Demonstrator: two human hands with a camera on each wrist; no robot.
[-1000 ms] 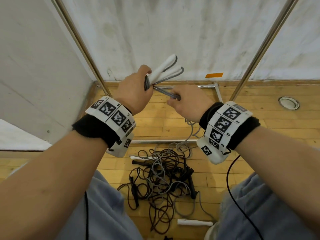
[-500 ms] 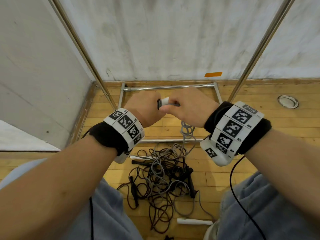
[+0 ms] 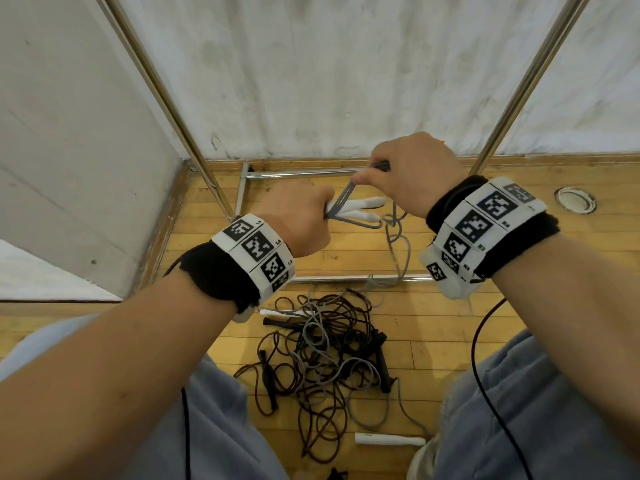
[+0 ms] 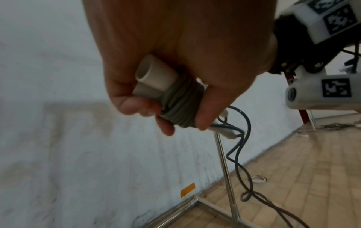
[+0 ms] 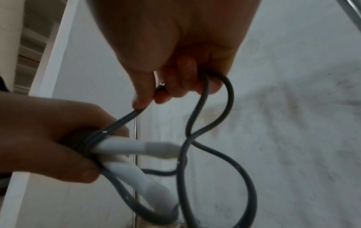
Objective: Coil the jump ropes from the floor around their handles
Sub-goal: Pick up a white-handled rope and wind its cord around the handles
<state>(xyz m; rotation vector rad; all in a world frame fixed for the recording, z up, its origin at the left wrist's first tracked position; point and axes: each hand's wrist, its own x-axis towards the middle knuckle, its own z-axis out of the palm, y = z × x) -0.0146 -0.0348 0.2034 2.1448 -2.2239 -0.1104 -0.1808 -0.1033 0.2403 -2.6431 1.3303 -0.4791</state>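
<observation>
Tangling at the person's feet, the pile of dark and grey jump ropes (image 3: 322, 355) waits on the floor, one loose white handle (image 3: 389, 439) at five o'clock of it. Up from there, the left hand (image 3: 298, 220) is fisted round two white handles (image 3: 363, 209) with grey turns already bound on them. At one o'clock of it, the right hand (image 3: 412, 171) pinches the grey rope (image 3: 398, 247), pulled taut off the bundle, its slack trailing down to the metal rack frame (image 3: 332, 173) by the wall. Mid-wrap, I'd say; next, carry that strand round the handles and feed more slack.
</observation>
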